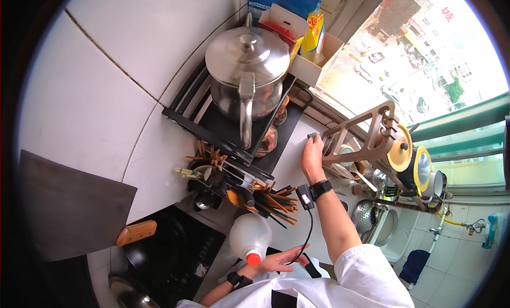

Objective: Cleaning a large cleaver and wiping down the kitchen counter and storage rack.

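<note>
My right hand (pixel 312 156) reaches forward over the white countertop (pixel 291 148), beside the end of a brown rack (pixel 354 156). A small dark object (pixel 311 135) shows at its fingertips; what it is cannot be told. My left hand (pixel 281 262) is held low near my body, palm partly up, fingers apart and holding nothing. Next to it stands a translucent plastic jug (pixel 250 232) with a red cap (pixel 253 258). Chopsticks (pixel 279 200) and other utensils stand in holders between the jug and a black metal shelf (pixel 215 138). A cable runs from the device on my right wrist.
A lidded steel pot (pixel 247 92) sits on the shelf, near boxes and a yellow packet (pixel 312 37). A wooden-handled cleaver (pixel 79 208) is at the left, above a black cooktop (pixel 211 232). Lids hang from the rack by the window; a steel colander (pixel 364 215) lies at the right.
</note>
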A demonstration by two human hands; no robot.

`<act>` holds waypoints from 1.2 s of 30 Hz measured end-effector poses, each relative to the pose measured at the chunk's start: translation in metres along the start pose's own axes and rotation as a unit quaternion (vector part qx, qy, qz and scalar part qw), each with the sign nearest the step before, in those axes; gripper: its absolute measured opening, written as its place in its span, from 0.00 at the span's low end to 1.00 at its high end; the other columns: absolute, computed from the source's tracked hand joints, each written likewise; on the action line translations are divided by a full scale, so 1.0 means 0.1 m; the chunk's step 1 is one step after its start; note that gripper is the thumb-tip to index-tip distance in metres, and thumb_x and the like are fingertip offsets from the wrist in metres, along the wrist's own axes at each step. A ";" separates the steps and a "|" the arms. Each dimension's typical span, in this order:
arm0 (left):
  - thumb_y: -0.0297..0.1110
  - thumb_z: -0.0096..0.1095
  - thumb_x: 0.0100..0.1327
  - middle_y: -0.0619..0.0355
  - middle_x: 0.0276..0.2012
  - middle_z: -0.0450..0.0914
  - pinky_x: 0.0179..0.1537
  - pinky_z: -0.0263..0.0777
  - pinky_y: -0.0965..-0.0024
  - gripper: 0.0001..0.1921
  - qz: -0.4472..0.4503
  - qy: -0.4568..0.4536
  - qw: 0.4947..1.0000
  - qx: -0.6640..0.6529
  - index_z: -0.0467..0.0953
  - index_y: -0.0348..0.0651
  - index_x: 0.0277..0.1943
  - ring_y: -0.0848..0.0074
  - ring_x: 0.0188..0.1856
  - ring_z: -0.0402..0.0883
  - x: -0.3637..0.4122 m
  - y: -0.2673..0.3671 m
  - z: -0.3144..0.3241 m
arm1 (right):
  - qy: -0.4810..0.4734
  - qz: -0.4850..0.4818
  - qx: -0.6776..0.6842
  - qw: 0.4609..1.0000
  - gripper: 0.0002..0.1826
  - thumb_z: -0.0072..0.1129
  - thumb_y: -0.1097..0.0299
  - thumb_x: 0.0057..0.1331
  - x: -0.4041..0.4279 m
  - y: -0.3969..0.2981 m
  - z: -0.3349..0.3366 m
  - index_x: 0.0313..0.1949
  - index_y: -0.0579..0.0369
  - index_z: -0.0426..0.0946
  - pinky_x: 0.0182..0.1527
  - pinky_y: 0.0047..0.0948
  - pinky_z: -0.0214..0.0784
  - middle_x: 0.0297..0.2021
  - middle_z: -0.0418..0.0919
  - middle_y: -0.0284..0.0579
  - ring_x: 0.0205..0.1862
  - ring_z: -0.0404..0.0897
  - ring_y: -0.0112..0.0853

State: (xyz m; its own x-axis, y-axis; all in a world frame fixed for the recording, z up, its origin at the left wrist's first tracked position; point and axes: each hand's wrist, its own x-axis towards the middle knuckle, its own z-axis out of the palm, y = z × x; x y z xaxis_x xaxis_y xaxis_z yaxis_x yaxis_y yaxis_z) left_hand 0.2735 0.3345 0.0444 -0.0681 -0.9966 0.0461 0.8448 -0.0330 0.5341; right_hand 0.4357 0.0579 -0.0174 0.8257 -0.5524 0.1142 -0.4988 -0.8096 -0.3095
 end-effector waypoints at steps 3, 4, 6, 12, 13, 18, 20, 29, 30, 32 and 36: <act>0.32 0.59 0.60 0.49 0.61 0.63 0.68 0.49 0.61 0.48 0.027 0.037 0.998 -0.043 0.32 0.45 0.74 0.63 0.62 0.64 0.06 0.11 0.09 | 0.021 0.022 -0.057 0.998 0.13 0.47 0.81 0.59 0.23 0.08 0.12 0.43 0.77 0.70 0.57 0.40 0.63 0.53 0.65 0.64 0.54 0.67 0.53; 0.35 0.61 0.60 0.49 0.61 0.63 0.68 0.50 0.61 0.49 0.031 0.038 0.998 -0.041 0.31 0.51 0.75 0.63 0.62 0.65 0.04 0.11 0.07 | 0.000 0.052 -0.069 0.996 0.14 0.48 0.80 0.59 0.32 0.04 0.13 0.44 0.76 0.70 0.57 0.41 0.64 0.52 0.65 0.63 0.54 0.67 0.53; 0.35 0.61 0.60 0.49 0.61 0.63 0.67 0.50 0.61 0.50 0.028 0.055 0.997 -0.043 0.31 0.53 0.75 0.64 0.61 0.66 -0.03 0.16 0.09 | -0.101 0.083 -0.116 0.985 0.16 0.51 0.76 0.59 0.48 -0.01 0.19 0.45 0.73 0.71 0.58 0.41 0.65 0.53 0.66 0.62 0.58 0.65 0.53; 0.38 0.61 0.61 0.49 0.58 0.66 0.65 0.53 0.61 0.49 0.025 0.028 0.998 -0.054 0.31 0.58 0.75 0.65 0.57 0.68 -0.01 0.09 0.04 | -0.317 -0.004 -0.345 0.883 0.17 0.52 0.70 0.62 0.52 0.27 0.43 0.50 0.60 0.77 0.59 0.41 0.66 0.55 0.68 0.54 0.57 0.69 0.51; 0.38 0.61 0.61 0.49 0.58 0.67 0.65 0.53 0.61 0.49 0.025 0.043 0.997 -0.055 0.31 0.58 0.75 0.65 0.57 0.68 -0.11 0.06 0.04 | -0.403 -0.071 -0.397 0.822 0.16 0.52 0.69 0.63 0.46 -0.10 0.34 0.49 0.59 0.79 0.58 0.42 0.67 0.55 0.69 0.53 0.58 0.68 0.50; 0.32 0.58 0.62 0.50 0.59 0.65 0.66 0.53 0.62 0.48 0.008 -0.016 0.999 -0.047 0.30 0.52 0.75 0.67 0.57 0.68 -0.01 0.08 0.07 | -0.254 0.054 -0.245 0.934 0.14 0.52 0.66 0.63 0.31 0.25 0.31 0.44 0.57 0.82 0.53 0.40 0.70 0.51 0.73 0.51 0.56 0.68 0.46; 0.33 0.58 0.62 0.50 0.58 0.65 0.66 0.54 0.62 0.48 -0.004 -0.033 0.999 -0.041 0.30 0.52 0.75 0.67 0.57 0.68 0.05 0.09 0.06 | -0.276 0.027 -0.290 0.916 0.13 0.53 0.67 0.62 0.41 0.44 0.34 0.41 0.58 0.83 0.51 0.39 0.72 0.50 0.75 0.51 0.53 0.71 0.45; 0.26 0.56 0.56 0.50 0.59 0.66 0.66 0.53 0.63 0.49 -0.050 -0.022 0.997 -0.052 0.32 0.54 0.75 0.66 0.57 0.68 -0.03 0.03 0.09 | -0.122 -0.018 -0.124 0.985 0.09 0.55 0.75 0.56 0.23 -0.06 0.27 0.35 0.61 0.82 0.50 0.40 0.72 0.43 0.75 0.57 0.47 0.75 0.49; 0.26 0.56 0.56 0.50 0.59 0.66 0.66 0.53 0.63 0.49 -0.043 -0.010 0.998 -0.046 0.33 0.53 0.75 0.66 0.57 0.68 -0.01 0.05 0.11 | -0.054 -0.026 -0.129 0.990 0.07 0.54 0.76 0.55 0.32 -0.03 0.15 0.32 0.63 0.80 0.48 0.41 0.72 0.42 0.74 0.56 0.47 0.74 0.48; 0.26 0.56 0.56 0.50 0.59 0.66 0.66 0.53 0.63 0.49 -0.041 -0.003 0.998 -0.041 0.33 0.53 0.75 0.66 0.57 0.68 0.03 0.07 0.13 | -0.075 -0.009 -0.131 0.989 0.07 0.54 0.75 0.55 0.39 0.26 0.18 0.31 0.64 0.79 0.48 0.42 0.72 0.44 0.74 0.57 0.48 0.73 0.49; 0.33 0.57 0.60 0.51 0.59 0.65 0.66 0.53 0.63 0.45 -0.021 -0.011 0.998 -0.054 0.36 0.49 0.75 0.66 0.58 0.67 -0.03 -0.03 0.03 | -0.338 0.038 0.001 0.940 0.20 0.55 0.74 0.53 0.28 0.16 0.19 0.47 0.61 0.76 0.57 0.46 0.65 0.52 0.73 0.63 0.56 0.71 0.55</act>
State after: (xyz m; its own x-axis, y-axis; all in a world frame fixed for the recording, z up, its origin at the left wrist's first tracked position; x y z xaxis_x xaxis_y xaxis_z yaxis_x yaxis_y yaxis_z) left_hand 0.2693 0.3376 0.0452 -0.1155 -0.9923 0.0449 0.8930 -0.0839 0.4422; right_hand 0.4561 0.0332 -0.0366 0.7670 -0.3558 -0.5339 -0.5631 -0.7722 -0.2943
